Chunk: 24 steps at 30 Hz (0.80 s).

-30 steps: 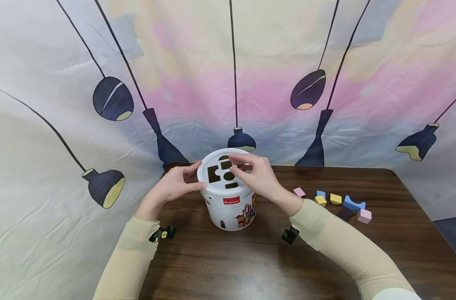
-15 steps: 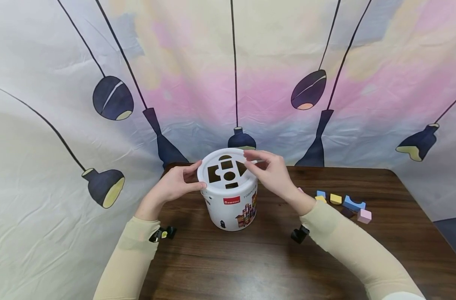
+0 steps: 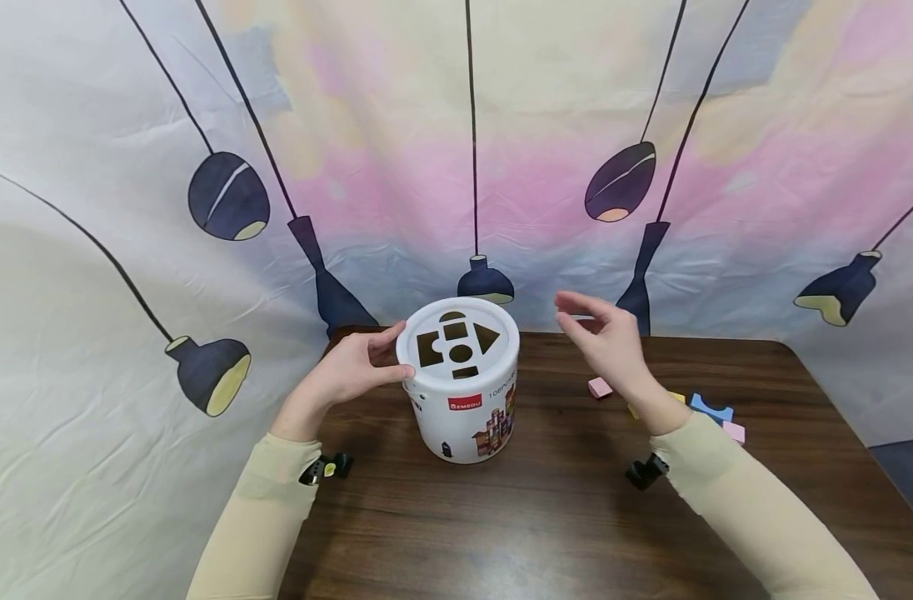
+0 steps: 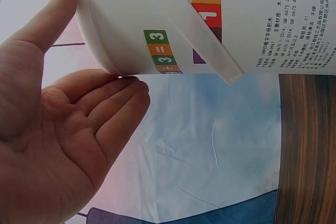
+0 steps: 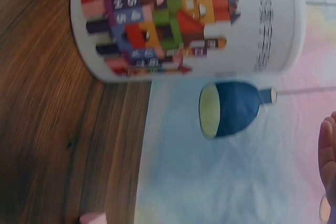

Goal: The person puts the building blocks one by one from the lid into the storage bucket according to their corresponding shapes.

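A white lidded bucket (image 3: 434, 421) stands upright on the table, printed with colourful blocks. Its lid (image 3: 488, 363) has several dark cut-outs, among them a triangle, a circle and rectangles. My left hand (image 3: 347, 367) rests on the left side of the lid's rim, thumb at the front and fingers further back. In the left wrist view, the fingers (image 4: 118, 100) are nearly straight and their tips touch the bucket's side; the palm stays apart from it. My right hand (image 3: 610, 343) is in the air right of the bucket, fingers slightly bent, nothing between them.
On the wooden table (image 3: 494, 533), a pink block (image 3: 599, 387) lies right of the bucket. A blue arch block (image 3: 711, 409) and another pink block (image 3: 735, 432) are further right, with yellow partly hidden behind my right forearm. A lamp-patterned cloth (image 3: 546, 150) hangs behind.
My right hand has moved from over the lid to the right, uncovering the triangular cut-out. Its forearm now covers some blocks. My left hand and the bucket have stayed in place.
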{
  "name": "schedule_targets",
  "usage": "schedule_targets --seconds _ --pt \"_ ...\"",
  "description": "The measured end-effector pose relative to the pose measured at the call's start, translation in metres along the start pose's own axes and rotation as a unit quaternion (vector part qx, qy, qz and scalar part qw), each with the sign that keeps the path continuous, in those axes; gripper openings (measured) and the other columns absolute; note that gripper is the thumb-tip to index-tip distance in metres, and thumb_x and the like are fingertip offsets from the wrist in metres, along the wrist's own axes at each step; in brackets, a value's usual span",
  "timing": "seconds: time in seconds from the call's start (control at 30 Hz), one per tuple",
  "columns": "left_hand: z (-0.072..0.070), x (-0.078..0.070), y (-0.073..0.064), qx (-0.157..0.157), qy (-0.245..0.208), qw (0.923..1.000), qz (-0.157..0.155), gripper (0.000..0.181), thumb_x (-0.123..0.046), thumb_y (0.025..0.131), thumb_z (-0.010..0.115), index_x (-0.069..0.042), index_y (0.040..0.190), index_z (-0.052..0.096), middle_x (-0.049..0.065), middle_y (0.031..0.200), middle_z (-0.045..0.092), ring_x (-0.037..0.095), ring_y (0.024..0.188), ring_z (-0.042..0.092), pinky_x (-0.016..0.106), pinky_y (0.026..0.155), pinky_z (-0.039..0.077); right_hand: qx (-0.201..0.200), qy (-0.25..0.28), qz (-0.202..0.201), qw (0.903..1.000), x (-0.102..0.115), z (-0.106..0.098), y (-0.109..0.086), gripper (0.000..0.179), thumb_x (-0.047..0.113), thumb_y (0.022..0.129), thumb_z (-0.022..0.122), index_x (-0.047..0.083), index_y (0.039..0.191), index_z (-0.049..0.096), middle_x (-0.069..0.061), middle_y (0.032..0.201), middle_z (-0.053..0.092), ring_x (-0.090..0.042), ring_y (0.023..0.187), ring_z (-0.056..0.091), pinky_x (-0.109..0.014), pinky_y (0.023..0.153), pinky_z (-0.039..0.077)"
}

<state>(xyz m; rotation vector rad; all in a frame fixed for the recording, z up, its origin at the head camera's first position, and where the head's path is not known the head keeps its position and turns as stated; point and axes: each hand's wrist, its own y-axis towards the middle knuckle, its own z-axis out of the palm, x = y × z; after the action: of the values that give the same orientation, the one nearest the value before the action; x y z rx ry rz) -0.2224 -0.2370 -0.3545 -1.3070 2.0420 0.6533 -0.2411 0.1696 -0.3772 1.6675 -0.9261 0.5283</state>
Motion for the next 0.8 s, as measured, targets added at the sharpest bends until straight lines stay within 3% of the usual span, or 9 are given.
schedule_targets --seconds 0.37,0.47,0.67,0.8 --pt "-0.001 -0.002 -0.001 0.0 0.001 1.0 0.001 0.089 -0.034 0.092 0.088 -0.007 0.163 0.042 0.014 0.162 0.047 0.025 0.144 0.052 0.049 0.112 0.049 0.006 -0.066 0.076 0.9949 -0.036 -0.061 -0.021 0.038 0.021 0.105 0.073 0.009 0.141 0.072 -0.016 0.128 0.075 0.008 0.104 0.065 -0.009 0.085 0.051" --pt "-0.001 -0.001 -0.001 0.001 -0.007 1.0 0.001 0.089 -0.034 0.092 0.088 -0.007 0.163 0.041 0.014 0.162 0.047 0.025 0.145 0.051 0.049 0.112 0.049 0.007 -0.085 0.103 0.9909 -0.047 -0.08 -0.03 0.04 0.025 0.106 0.073 0.007 0.141 0.072 -0.011 0.126 0.077 0.009 0.102 0.064 -0.009 0.083 0.051" --pt "-0.001 0.0 -0.001 -0.004 -0.008 1.0 0.004 0.089 -0.033 0.092 0.088 -0.007 0.163 0.042 0.013 0.162 0.048 0.025 0.145 0.051 0.049 0.112 0.049 0.033 -0.122 0.163 0.9786 -0.067 -0.122 -0.053 0.049 0.038 0.106 0.07 0.007 0.144 0.069 0.013 0.125 0.071 0.011 0.103 0.062 -0.01 0.079 0.052" --pt "-0.001 -0.001 -0.001 -0.002 -0.005 1.0 0.001 0.089 -0.035 0.092 0.089 -0.008 0.163 0.042 0.013 0.161 0.048 0.025 0.145 0.051 0.049 0.112 0.049 0.073 -0.148 0.194 0.9669 -0.081 -0.15 -0.073 0.05 0.041 0.106 0.069 0.007 0.143 0.07 0.006 0.127 0.071 0.011 0.1 0.061 -0.015 0.075 0.053"
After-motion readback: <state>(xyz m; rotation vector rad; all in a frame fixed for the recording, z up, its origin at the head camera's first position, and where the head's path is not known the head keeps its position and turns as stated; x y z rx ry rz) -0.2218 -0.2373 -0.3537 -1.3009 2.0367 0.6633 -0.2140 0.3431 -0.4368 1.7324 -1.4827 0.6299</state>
